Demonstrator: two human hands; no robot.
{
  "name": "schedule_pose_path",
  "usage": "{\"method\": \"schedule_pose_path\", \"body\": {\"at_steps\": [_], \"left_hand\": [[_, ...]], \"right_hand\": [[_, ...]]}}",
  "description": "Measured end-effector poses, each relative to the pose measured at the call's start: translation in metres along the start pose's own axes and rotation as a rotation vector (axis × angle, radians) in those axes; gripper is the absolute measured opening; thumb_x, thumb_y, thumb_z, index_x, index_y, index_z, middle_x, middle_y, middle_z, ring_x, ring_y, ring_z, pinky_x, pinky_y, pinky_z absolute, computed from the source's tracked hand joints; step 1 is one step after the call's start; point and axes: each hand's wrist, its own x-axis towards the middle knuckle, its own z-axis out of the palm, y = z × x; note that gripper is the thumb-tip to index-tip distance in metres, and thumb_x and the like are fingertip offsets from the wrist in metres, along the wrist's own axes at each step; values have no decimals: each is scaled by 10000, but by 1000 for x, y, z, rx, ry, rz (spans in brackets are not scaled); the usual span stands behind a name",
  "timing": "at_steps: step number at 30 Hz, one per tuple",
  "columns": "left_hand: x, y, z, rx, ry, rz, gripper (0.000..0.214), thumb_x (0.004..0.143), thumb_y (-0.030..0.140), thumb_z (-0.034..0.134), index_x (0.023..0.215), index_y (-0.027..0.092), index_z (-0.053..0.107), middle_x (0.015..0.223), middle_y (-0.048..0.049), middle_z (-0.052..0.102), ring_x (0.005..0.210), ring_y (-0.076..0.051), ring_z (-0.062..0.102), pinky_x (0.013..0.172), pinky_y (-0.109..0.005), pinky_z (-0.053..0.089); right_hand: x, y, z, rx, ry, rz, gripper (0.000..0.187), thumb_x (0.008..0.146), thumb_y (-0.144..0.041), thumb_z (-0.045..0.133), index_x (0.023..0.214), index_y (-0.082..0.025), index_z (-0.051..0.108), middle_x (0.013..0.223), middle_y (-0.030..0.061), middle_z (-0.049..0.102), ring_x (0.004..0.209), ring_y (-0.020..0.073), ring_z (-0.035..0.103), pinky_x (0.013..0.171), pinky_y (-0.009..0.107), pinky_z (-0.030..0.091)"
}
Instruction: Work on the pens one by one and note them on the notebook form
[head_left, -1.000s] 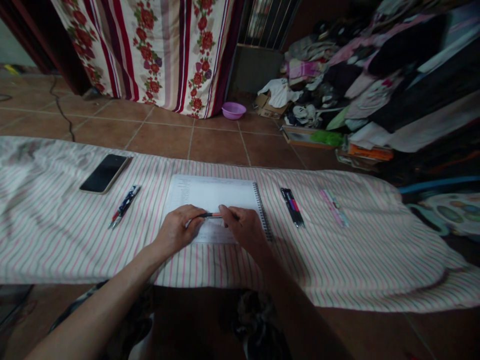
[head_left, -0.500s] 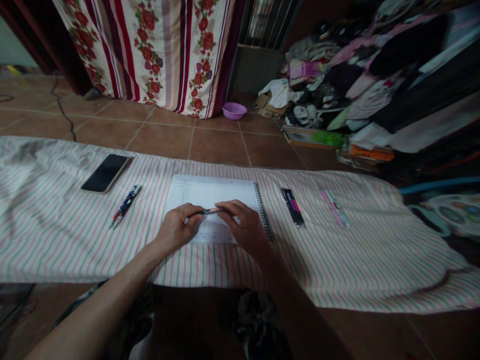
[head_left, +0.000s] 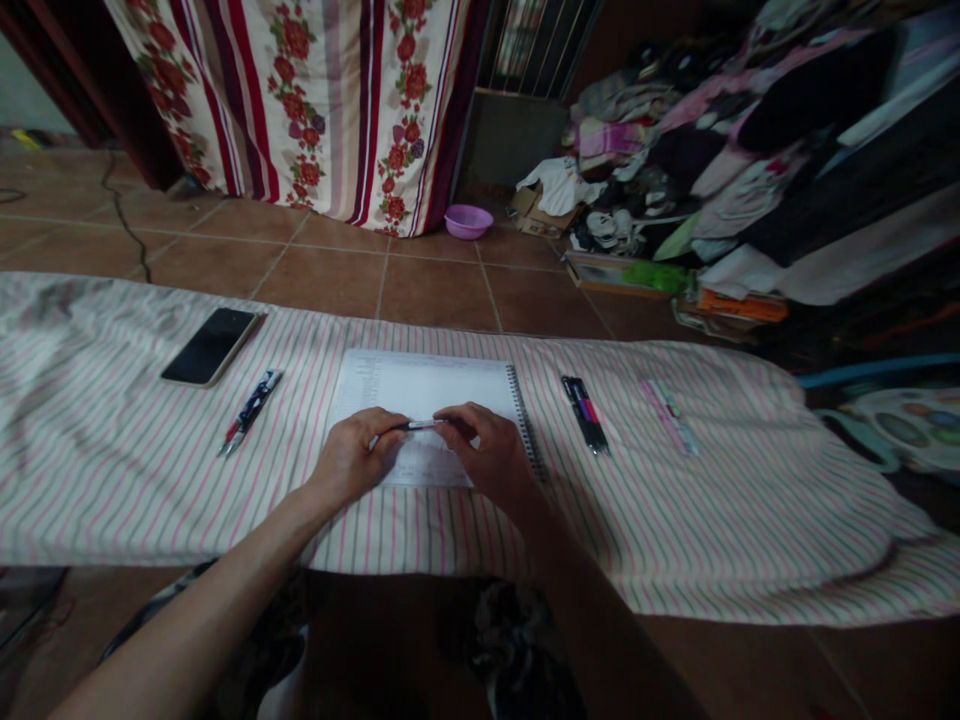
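Note:
Between both hands a slim dark pen [head_left: 424, 425] is held level above an open spiral notebook [head_left: 442, 378]. My left hand [head_left: 356, 450] is closed, thumb and fingertips pinching the pen's left end. At its right end my right hand [head_left: 484, 445] grips it the same way, also closed. Beneath the hands, the notebook's white page has faint writing along its left side and lower part; its wire spiral runs down the right edge. To the right lie several dark pens [head_left: 585, 415] side by side. On the left rest patterned pens [head_left: 250, 412] in blue, white and red.
A striped cloth [head_left: 697, 520] covers the low table. A phone [head_left: 211, 346] lies at its far left, and pink and pale green pens [head_left: 670, 416] lie farther right. Beyond, on the tiled floor, are a purple basin [head_left: 469, 222], a floral curtain [head_left: 300, 100] and heaped clothes [head_left: 675, 150].
The pen has turned slightly between my fingers, and a lighter part of it now shows. My right fingertips have shifted a little; the other things stay where they were.

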Motion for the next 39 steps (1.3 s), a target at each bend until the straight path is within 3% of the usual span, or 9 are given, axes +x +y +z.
{"method": "schedule_pose_path", "body": {"at_steps": [11,22,24,27,29,34,39], "left_hand": [[-1,0,2,13,4,26,158,830,206,517,907,178,652,815,-47,678,783,-170,627,720,-290,493],[-2,5,5,-7,42,76,163,837,213,505,919,184,643,825,-53,678,784,-171,619,719,-303,492],[-2,5,5,-20,56,61,158,831,213,513,917,187,642,823,-53,676,784,-170,617,720,-303,490],[0,6,7,-94,89,-19,149,809,225,542,906,198,653,809,-48,681,773,-172,622,717,-306,488],[2,8,9,-203,106,-127,145,787,237,571,890,196,664,809,-45,689,764,-174,627,710,-302,489],[9,16,11,-560,150,-464,179,675,278,666,819,175,691,740,-17,691,685,-159,620,660,-279,479],[10,27,8,-861,179,-662,258,595,313,723,789,146,694,623,-16,667,596,-134,593,629,-273,471]], "right_hand": [[0,-5,-1,71,-44,242,199,780,-357,576,753,-180,662,647,5,664,557,111,568,540,213,404],[-1,-6,2,97,9,295,246,778,-378,542,661,-183,634,544,-21,600,505,100,532,499,209,368],[-1,-4,4,169,20,294,239,786,-391,531,743,-185,644,584,-9,629,516,106,551,504,211,396],[-1,-2,8,325,63,294,350,792,-421,527,1041,-183,584,688,17,676,571,129,604,532,226,457],[-1,-1,10,385,77,297,430,791,-425,534,1145,-182,518,753,34,688,622,142,631,550,237,484],[2,1,12,447,78,360,316,795,-373,510,1016,-156,575,762,52,675,614,143,641,519,240,496],[2,-1,17,502,54,357,236,791,-325,482,887,-157,616,738,44,670,615,134,643,490,220,494]]}}
